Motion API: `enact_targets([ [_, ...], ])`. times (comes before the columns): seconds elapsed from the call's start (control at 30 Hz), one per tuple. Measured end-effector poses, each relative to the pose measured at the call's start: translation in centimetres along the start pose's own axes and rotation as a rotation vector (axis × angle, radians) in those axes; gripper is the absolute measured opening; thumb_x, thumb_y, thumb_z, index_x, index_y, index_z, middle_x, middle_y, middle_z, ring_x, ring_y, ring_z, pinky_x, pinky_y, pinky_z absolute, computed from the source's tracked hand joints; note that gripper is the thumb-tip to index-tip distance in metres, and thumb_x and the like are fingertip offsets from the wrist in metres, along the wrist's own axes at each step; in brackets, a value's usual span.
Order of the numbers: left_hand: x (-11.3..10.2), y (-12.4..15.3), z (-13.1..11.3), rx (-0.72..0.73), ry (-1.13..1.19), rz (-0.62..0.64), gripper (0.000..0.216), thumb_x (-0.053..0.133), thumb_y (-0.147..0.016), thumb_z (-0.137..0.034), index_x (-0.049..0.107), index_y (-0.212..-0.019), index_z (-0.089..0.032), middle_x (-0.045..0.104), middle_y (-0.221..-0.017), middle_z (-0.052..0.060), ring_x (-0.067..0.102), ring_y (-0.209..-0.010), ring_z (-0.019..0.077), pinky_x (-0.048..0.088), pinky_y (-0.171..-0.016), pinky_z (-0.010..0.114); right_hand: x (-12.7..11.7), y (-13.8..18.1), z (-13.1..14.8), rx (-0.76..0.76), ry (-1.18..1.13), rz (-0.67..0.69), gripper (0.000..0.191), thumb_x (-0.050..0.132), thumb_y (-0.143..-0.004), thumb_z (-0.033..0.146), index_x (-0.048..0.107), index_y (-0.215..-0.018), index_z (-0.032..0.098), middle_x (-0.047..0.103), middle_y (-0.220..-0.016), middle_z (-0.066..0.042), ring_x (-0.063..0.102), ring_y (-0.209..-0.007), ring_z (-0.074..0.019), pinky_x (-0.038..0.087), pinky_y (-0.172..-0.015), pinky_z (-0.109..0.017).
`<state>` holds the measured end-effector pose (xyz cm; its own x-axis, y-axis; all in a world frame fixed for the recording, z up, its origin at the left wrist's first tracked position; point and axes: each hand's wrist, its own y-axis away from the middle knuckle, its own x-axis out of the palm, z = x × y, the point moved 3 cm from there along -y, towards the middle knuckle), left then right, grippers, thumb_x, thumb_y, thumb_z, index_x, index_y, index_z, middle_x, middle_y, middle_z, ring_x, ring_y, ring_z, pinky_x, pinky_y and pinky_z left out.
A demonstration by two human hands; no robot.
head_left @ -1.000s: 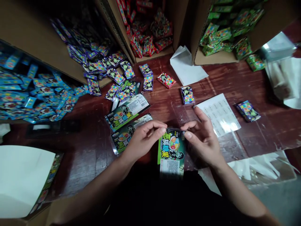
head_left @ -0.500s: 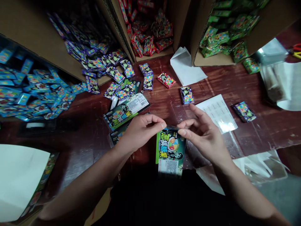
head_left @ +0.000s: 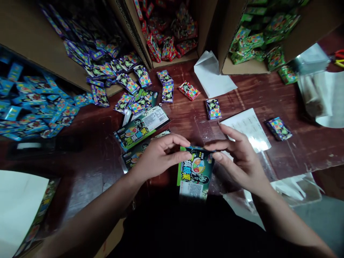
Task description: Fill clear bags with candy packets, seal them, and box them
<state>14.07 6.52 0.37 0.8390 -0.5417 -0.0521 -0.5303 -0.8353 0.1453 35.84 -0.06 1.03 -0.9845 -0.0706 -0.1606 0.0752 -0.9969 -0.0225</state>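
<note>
Pinching the upper left corner of a flat, rectangular, green-and-black printed candy pack (head_left: 198,172) with the left hand (head_left: 163,156): thumb laid on the front face, finger along the top edge, gap narrow. Touching the same top edge near its right end with one finger of the right hand (head_left: 238,161); thumb just below, at the pack's right margin; another finger spread wide, away from the pack. Cannot tell whether gripping there or only touching. Located: pack between both hands, directly before the black-clothed torso (head_left: 193,229), printed face toward the camera, lower end blurred. Cannot tell if resting on the dark red-brown wooden tabletop (head_left: 252,93) or lifted clear of it.

Noted beyond the left hand: overlapping flat green-and-black printed packs (head_left: 137,132), with small purple-and-black printed boxes (head_left: 139,104) at their far end. Noted beyond the right hand: a single upright-printed purple box (head_left: 213,109), a white sheet with rows of small print (head_left: 249,125) just beside the spread finger, and, farther right, a dark purple box (head_left: 278,128).

Recorded at the back, in brown cardboard cartons (head_left: 252,69): heaped small red boxes (head_left: 168,48) and green boxes (head_left: 251,44). Recorded at far left: heaped light-blue boxes (head_left: 40,104).
</note>
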Motion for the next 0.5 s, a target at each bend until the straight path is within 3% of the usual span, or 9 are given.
enact_targets([
  [0.07, 0.3, 0.0, 0.7, 0.006, 0.027, -0.018, 0.015, 0.079, -0.082, -0.026, 0.07, -0.092, -0.019, 0.072, -0.102, 0.005, 0.069, -0.095, 0.0174, 0.055, -0.088, 0.031, -1.2, -0.3, 0.4, 0.003, 0.061, 0.02, 0.052, 0.067, -0.097, 0.029, 0.046, -0.144, 0.033, 0.072, -0.11, -0.004, 0.069, -0.102, -0.0221, 0.055, -0.096, -0.043],
  [0.13, 0.7, -0.2, 1.2, -0.004, 0.006, -0.036, 0.012, 0.076, -0.084, -0.025, 0.069, -0.09, -0.018, 0.072, -0.098, 0.005, 0.069, -0.092, 0.0167, 0.055, -0.088, 0.031, -2.3, -1.4, 1.2, -0.011, 0.149, 0.06, 0.03, 0.068, -0.095, 0.033, 0.061, -0.124, 0.029, 0.07, -0.104, -0.003, 0.067, -0.098, -0.0216, 0.054, -0.092, -0.04],
  [0.2, 1.0, -0.5, 1.4, -0.016, -0.029, -0.031, 0.01, 0.074, -0.086, -0.025, 0.069, -0.09, -0.019, 0.072, -0.096, 0.004, 0.069, -0.088, 0.0164, 0.056, -0.085, 0.031, -2.7, -2.9, 2.3, -0.045, 0.248, 0.22, 0.017, 0.071, -0.093, 0.038, 0.066, -0.103, 0.026, 0.066, -0.1, -0.004, 0.063, -0.095, -0.0208, 0.053, -0.088, -0.036],
  [0.3, 1.3, -0.6, 1.3, -0.015, -0.091, -0.025, 0.008, 0.072, -0.087, -0.025, 0.07, -0.092, -0.019, 0.073, -0.095, 0.004, 0.069, -0.087, 0.0168, 0.055, -0.083, 0.03, -2.1, -4.8, 3.1, -0.082, 0.403, 0.491, 0.02, 0.073, -0.09, 0.041, 0.064, -0.096, 0.024, 0.063, -0.099, -0.004, 0.06, -0.093, -0.0203, 0.051, -0.082, -0.034],
  [0.37, 1.4, -0.4, 0.9, -0.001, -0.12, -0.032, 0.008, 0.072, -0.088, -0.026, 0.071, -0.093, -0.02, 0.073, -0.097, 0.005, 0.069, -0.09, 0.0176, 0.055, -0.084, 0.031, -1.6, -5.4, 2.8, -0.09, 0.528, 0.518, 0.019, 0.073, -0.09, 0.038, 0.061, -0.096, 0.024, 0.062, -0.098, -0.003, 0.06, -0.093, -0.0205, 0.05, -0.08, -0.034],
  [0.5, 1.4, 0.5, 0.3, 0.014, -0.138, -0.083, 0.008, 0.073, -0.088, -0.026, 0.071, -0.095, -0.021, 0.073, -0.101, 0.004, 0.069, -0.094, 0.0179, 0.055, -0.087, 0.031, -0.9, -5.5, 1.8, -0.104, 0.635, 0.441, 0.022, 0.072, -0.089, 0.035, 0.059, -0.104, 0.025, 0.062, -0.104, -0.005, 0.061, -0.097, -0.0232, 0.05, -0.08, -0.036],
])
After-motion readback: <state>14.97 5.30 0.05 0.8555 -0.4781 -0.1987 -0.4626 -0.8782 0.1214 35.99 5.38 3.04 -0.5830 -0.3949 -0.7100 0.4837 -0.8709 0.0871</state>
